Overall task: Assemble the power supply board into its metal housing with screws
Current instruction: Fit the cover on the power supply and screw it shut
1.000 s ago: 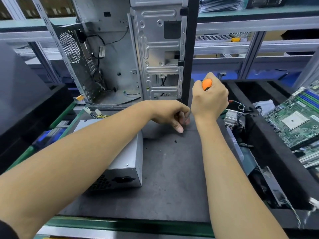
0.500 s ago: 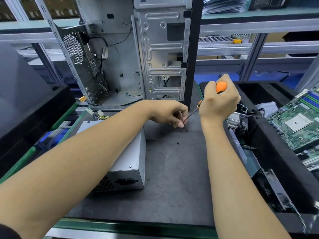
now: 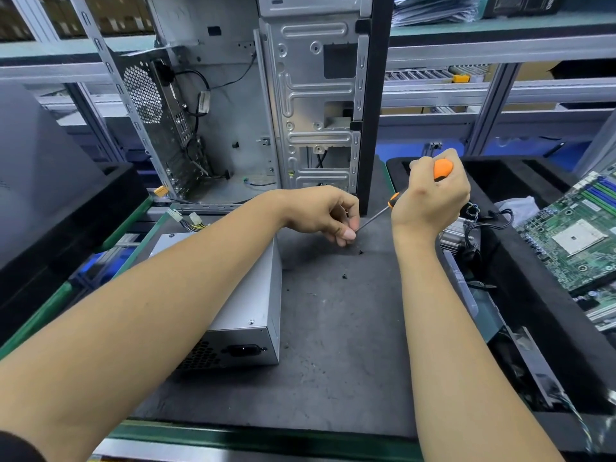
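Head view: the right hand point(image 3: 430, 201) is wrapped round the orange-and-black handle of a screwdriver point(image 3: 443, 169), its grip closed tight on it, at about one o'clock from the middle of the dark desk point(image 3: 333, 345). The shaft slants down toward eight o'clock and its tip meets the fingertips point(image 3: 348, 234) of the left hand point(image 3: 320, 211). That hand's grip is curled, thumb and forefinger pinched together at the tip; whether a screw sits between them is too small to tell.

Two small black screws point(image 3: 361, 252) lie loose on the desk just below the left hand, one at five o'clock from the fingertips, the other point(image 3: 344, 276) farther down toward six.

The power supply housing point(image 3: 253, 308), a grey metal box, lies on the desk at nine o'clock from its middle, partly hidden under the left forearm, its socket face turned toward the viewer and a bundle of wires with white plugs point(image 3: 186, 219) leaving its far end.

At twelve o'clock stands an open computer case point(image 3: 313, 105), upright, side panel off. At three o'clock a black foam tray point(image 3: 533, 295) holds a green circuit board point(image 3: 573, 238).
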Demonstrator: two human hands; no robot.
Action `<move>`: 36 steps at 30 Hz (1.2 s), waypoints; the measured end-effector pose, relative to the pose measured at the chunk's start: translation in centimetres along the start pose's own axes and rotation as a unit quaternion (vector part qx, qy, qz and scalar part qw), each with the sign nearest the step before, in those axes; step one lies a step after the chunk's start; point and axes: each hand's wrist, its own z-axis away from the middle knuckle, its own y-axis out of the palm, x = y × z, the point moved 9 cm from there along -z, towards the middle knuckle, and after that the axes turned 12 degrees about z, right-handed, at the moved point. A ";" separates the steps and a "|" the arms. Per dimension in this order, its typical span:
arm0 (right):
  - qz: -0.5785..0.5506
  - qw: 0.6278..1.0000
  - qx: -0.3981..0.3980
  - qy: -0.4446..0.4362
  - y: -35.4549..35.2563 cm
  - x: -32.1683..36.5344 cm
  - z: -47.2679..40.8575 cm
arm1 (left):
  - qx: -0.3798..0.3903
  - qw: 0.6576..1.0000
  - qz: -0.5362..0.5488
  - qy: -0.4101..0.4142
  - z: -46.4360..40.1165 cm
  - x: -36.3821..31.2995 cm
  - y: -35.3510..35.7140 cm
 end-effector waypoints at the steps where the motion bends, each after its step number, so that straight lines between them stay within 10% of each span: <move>1: -0.003 1.000 0.002 0.000 0.0 0.0 0.0 | -0.002 1.000 0.002 0.000 0.0 0.0 -0.1; 22: -0.189 0.978 -0.029 0.080 -0.4 -0.4 -0.1 | -0.044 0.997 0.063 0.028 1.7 -0.8 -1.4; 36: -0.280 0.952 0.097 -0.077 0.5 14.0 4.2 | -0.216 0.972 0.050 0.073 15.4 -4.7 -4.3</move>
